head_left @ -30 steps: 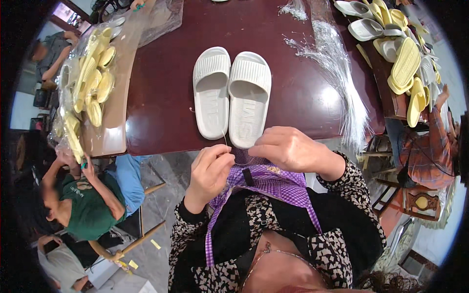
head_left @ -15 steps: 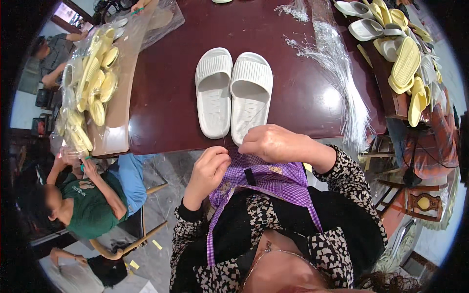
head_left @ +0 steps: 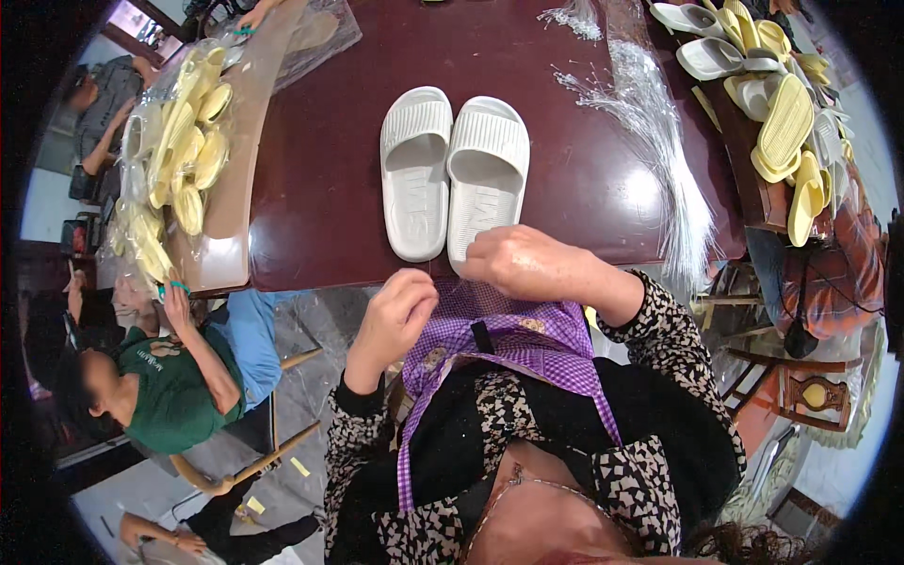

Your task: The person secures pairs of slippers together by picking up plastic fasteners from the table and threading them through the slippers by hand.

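Black top [head_left: 414, 471] with cream-and-black patterned sleeves [head_left: 664, 344], purple-and-white checked apron [head_left: 527, 369] with narrow straps [head_left: 405, 471], thin neck chain [head_left: 516, 481]

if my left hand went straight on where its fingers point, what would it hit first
Probably the left slipper, at its heel end; how high the left hand sits is unclear, so the table edge could come first.

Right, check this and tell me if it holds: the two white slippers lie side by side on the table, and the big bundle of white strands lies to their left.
Not quite: the big bundle of white strands lies to the right of the two white slippers, as the head view shows. The slippers do lie side by side on the table.
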`<state>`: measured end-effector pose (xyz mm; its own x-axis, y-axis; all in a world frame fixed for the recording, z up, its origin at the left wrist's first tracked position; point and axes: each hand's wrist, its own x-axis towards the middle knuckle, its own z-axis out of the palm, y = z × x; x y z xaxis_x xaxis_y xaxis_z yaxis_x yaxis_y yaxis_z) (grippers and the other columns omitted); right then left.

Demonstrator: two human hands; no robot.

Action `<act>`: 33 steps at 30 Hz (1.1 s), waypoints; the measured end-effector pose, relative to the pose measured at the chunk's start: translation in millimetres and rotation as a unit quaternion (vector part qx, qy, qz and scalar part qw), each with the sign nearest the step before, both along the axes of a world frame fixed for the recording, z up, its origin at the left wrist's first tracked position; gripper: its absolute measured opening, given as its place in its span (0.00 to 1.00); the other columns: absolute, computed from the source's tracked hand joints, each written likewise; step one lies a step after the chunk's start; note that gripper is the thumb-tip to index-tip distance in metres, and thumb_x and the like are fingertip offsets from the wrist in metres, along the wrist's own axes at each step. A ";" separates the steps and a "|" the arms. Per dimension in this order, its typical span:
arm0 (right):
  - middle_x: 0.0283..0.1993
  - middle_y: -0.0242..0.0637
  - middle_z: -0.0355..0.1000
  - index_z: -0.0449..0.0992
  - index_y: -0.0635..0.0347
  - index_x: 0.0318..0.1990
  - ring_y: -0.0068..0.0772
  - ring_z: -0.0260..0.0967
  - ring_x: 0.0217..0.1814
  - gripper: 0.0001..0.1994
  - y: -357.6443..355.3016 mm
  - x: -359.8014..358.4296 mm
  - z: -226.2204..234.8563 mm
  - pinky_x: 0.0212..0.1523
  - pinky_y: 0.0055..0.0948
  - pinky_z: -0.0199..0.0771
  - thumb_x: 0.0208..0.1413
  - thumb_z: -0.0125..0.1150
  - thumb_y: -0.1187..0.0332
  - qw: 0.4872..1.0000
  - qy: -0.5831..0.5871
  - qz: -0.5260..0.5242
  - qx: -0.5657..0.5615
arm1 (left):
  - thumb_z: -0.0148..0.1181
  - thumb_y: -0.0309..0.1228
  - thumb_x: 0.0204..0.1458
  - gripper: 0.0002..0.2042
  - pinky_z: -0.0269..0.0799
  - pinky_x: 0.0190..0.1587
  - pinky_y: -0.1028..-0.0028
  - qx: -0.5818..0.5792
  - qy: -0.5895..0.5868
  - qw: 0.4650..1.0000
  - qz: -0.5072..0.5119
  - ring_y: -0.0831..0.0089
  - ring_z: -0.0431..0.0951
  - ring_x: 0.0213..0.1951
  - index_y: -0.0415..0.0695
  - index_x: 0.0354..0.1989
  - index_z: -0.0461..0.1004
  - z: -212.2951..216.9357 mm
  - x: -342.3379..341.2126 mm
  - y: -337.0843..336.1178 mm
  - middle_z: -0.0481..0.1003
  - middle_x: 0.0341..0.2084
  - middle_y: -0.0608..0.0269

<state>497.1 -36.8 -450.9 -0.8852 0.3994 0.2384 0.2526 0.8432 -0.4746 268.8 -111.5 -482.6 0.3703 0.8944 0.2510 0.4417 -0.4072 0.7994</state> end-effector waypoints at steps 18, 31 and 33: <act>0.37 0.45 0.75 0.76 0.64 0.40 0.36 0.74 0.33 0.11 71.8 43.2 -46.8 0.33 0.31 0.75 0.49 0.53 0.77 0.948 0.193 -0.253 0.034 | 0.52 0.26 0.49 0.04 0.69 0.37 0.59 0.033 0.096 0.986 0.134 0.51 0.73 0.34 0.37 0.28 0.71 -37.1 36.7 107.9 0.71 0.29 0.49; 0.20 0.32 0.70 0.79 0.66 0.30 0.22 0.62 0.15 0.13 156.7 53.4 -55.1 0.17 0.24 0.64 0.53 0.58 0.63 0.805 0.028 -0.518 -0.287 | 0.53 0.22 0.50 0.03 0.68 0.39 0.61 0.229 0.133 0.955 0.132 0.53 0.72 0.36 0.36 0.31 0.70 -53.8 28.5 134.1 0.71 0.31 0.52; 0.20 0.32 0.70 0.79 0.67 0.30 0.22 0.62 0.16 0.13 161.0 49.8 -55.7 0.17 0.24 0.64 0.53 0.58 0.63 0.816 0.042 -0.507 -0.276 | 0.53 0.22 0.50 0.03 0.68 0.40 0.61 0.236 0.130 0.953 0.138 0.53 0.72 0.36 0.36 0.31 0.70 -54.0 29.0 135.0 0.71 0.31 0.53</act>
<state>546.9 124.2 -506.6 -0.0239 0.9828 -0.1832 0.6346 -0.1266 -0.7624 297.8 23.5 -536.5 0.2420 0.7765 0.5818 0.7420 -0.5345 0.4047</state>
